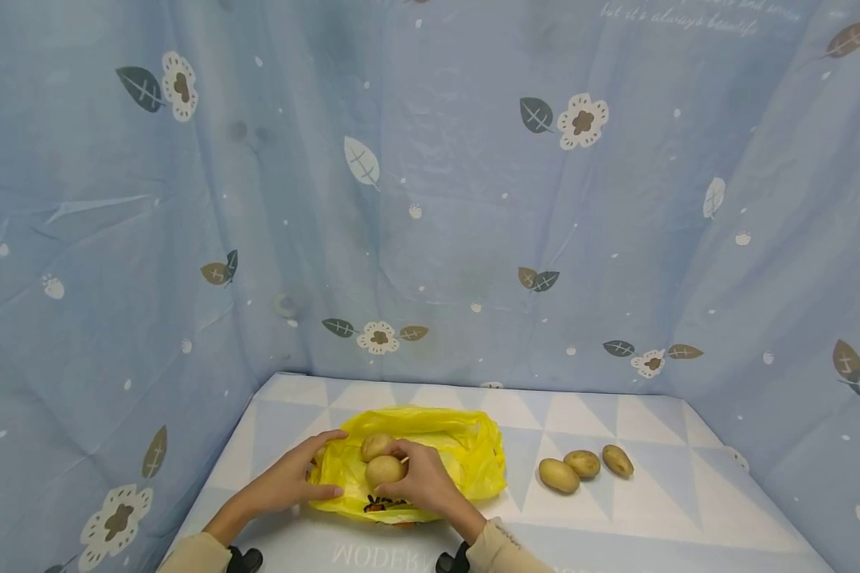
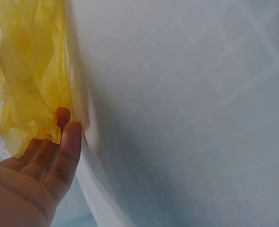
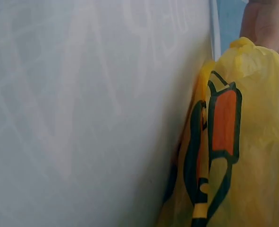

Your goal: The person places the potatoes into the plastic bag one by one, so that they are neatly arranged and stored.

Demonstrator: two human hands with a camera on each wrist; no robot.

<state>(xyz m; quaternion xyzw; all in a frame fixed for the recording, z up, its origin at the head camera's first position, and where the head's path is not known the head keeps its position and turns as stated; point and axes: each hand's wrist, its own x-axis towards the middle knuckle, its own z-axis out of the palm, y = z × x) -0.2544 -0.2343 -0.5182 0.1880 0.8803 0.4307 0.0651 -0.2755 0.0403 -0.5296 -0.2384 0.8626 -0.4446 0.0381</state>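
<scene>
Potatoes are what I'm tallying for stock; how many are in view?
5: left potato, middle potato and right potato right of the yellow bag; front potato in the right hand, back potato behind it in the bag, which may hide more.

the table [image 1: 688, 501] carries a yellow bag [image 1: 482, 471] and three potatoes [image 1: 583, 463].

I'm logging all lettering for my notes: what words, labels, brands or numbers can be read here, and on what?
"but it's always beautiful": on the blue curtain; the line above it is too blurred to read surely.
"MODER": on the tablecloth, faint; any further letters are unclear.
Yellow plastic bag: dark and orange print, no readable word.
No numbers readable.
</scene>
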